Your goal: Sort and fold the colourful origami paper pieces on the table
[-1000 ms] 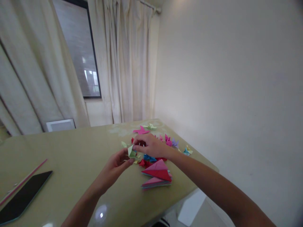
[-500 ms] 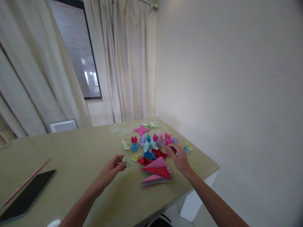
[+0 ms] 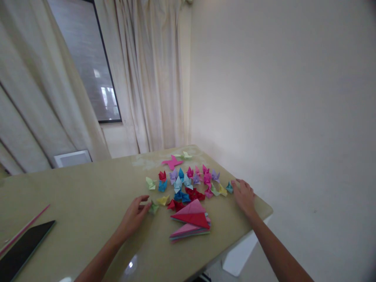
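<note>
Several small folded paper figures (image 3: pixel 183 182) in pink, blue, purple, red and green lie in rows on the beige table (image 3: pixel 88 196). My left hand (image 3: pixel 133 215) rests on the table, fingers loosely apart, fingertips touching a small green folded piece (image 3: pixel 153 207). My right hand (image 3: pixel 243 196) lies flat and open near the table's right edge, beside a teal folded piece (image 3: pixel 229 188). A stack of folded triangular sheets (image 3: pixel 191 219), red and pink on top, sits between my hands.
A pink paper star (image 3: pixel 172 162) and a pale green piece (image 3: pixel 185 155) lie at the far side. A black tablet (image 3: pixel 23 248) and a pink strip (image 3: pixel 25 229) are at the left. Curtains, a window and a white wall stand behind the table.
Both hands held a green piece together a second ago. The left has set it down on the table; the right swung right and lies flat by the table's edge.
</note>
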The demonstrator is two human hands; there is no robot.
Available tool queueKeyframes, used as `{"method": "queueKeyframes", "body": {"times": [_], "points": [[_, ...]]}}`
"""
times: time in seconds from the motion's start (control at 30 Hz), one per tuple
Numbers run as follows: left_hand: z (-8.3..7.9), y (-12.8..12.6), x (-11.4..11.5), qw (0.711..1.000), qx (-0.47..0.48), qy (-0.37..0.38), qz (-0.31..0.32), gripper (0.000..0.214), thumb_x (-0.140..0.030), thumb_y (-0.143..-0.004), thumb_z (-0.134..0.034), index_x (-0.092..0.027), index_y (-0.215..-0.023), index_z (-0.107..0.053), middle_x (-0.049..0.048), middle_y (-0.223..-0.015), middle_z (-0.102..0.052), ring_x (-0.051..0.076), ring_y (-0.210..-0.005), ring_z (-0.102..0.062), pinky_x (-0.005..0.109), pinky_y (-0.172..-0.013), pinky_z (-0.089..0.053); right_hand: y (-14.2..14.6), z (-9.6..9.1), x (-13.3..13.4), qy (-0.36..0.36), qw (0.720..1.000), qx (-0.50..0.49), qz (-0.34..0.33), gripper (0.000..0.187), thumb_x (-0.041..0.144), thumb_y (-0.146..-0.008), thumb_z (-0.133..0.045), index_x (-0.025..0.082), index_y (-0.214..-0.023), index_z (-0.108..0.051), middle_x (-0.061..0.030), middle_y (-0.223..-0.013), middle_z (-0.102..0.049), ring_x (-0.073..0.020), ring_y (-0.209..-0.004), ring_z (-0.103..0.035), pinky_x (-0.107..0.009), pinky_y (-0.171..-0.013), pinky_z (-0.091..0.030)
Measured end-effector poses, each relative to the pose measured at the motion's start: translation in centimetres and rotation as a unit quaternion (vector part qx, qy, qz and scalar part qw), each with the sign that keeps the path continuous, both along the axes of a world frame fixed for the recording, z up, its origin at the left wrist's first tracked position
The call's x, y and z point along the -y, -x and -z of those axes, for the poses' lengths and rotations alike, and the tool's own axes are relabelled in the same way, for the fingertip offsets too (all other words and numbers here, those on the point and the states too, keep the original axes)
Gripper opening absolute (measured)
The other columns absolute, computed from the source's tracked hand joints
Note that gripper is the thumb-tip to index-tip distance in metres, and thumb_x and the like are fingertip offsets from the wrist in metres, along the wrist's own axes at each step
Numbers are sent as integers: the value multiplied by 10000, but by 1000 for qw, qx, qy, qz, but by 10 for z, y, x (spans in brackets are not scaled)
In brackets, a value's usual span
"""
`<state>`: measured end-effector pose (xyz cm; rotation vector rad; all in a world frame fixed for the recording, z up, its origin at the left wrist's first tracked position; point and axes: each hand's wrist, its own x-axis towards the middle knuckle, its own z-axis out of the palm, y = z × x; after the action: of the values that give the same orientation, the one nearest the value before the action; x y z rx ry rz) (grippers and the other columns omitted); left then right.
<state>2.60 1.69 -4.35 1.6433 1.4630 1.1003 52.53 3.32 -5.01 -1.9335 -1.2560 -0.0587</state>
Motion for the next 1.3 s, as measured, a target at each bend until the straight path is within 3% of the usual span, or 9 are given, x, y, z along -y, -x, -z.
{"method": "queueKeyframes", "body": {"times": [0.1, 0.2, 0.33, 0.47, 0.57, 0.63, 0.83, 1.03, 1.3], "points": [[-2, -15, 7, 999, -9, -50, -14, 602, -693, -833, -662, -197, -1173, -644, 151, -1218, -669, 328, -1035, -753, 484, -876, -647, 1, 5, -2, 4, 998, 9, -68, 512, 564, -1011, -395, 178, -1098, -721, -174, -1138, -751, -344, -1112, -679, -497, -1034, -482], [-11, -28, 25, 981, -84, -161, -65, 397, -567, -978, -544, -225, -1133, -672, 120, -1118, -681, 305, -1019, -712, 485, -899, -625, 3, 6, 0, 3, 992, 24, -120, 454, 548, -1000, -443, 190, -999, -722, -156, -1063, -761, -308, -1032, -698, -432, -978, -511], [-23, -60, 56, 955, -178, -233, 42, 311, -413, -1068, -461, -250, -1207, -686, 126, -1169, -732, 294, -1136, -681, 479, -1039, -555, 6, 5, 0, 10, 987, 43, -157, 399, 510, -998, -475, 192, -1013, -716, -142, -1041, -755, -290, -1002, -696, -409, -942, -518], [-24, -109, 71, 915, -294, -205, 184, 666, -560, -981, -630, -251, -1556, -501, 154, -1571, -574, 363, -1448, -511, 549, -1214, -414, 10, 3, -1, 23, 983, 67, -171, 401, 519, -1009, -482, 184, -1060, -697, -129, -1004, -737, -280, -966, -690, -390, -912, -520], [-19, -139, 68, 898, -360, -159, 198, 1007, -682, -826, -762, -188, -1628, -405, 221, -1667, -437, 441, -1528, -387, 616, -1242, -336, 14, 1, 1, 33, 979, 93, -177, 387, 502, -1013, -495, 177, -1089, -691, -130, -1012, -730, -281, -980, -687, -382, -909, -512], [-14, -150, 66, 895, -378, -144, 187, 1025, -671, -817, -773, -178, -1632, -396, 236, -1635, -466, 450, -1509, -398, 629, -1235, -321, 16, -1, 2, 38, 978, 110, -175, 369, 485, -1018, -503, 177, -1092, -693, -134, -1032, -731, -283, -999, -687, -380, -918, -506], [-7, -155, 74, 892, -393, -152, 165, 825, -500, -952, -657, -172, -1645, -354, 216, -1552, -526, 419, -1436, -466, 610, -1211, -351, 21, -4, 3, 49, 978, 136, -152, 364, 476, -1047, -502, 172, -1115, -690, -149, -1093, -724, -291, -1048, -686, -375, -935, -493], [-12, -158, 89, 890, -391, -131, 193, 510, -309, -985, -610, -188, -1473, -527, 176, -1487, -561, 353, -1396, -513, 525, -1183, -424, 26, -9, 7, 48, 974, 154, -158, 345, 481, -1037, -539, 177, -1080, -695, -145, -1078, -714, -287, -1017, -682, -360, -900, -480], [-3, -168, 90, 873, -436, -146, 164, 343, -326, -977, -678, -201, -1291, -615, 142, -1377, -621, 351, -1296, -563, 520, -1116, -465, 35, -15, 16, 30, 953, 179, -243, 331, 486, -1029, -537, 205, -949, -693, -86, -957, -688, -251, -929, -661, -343, -858, -485]]}}
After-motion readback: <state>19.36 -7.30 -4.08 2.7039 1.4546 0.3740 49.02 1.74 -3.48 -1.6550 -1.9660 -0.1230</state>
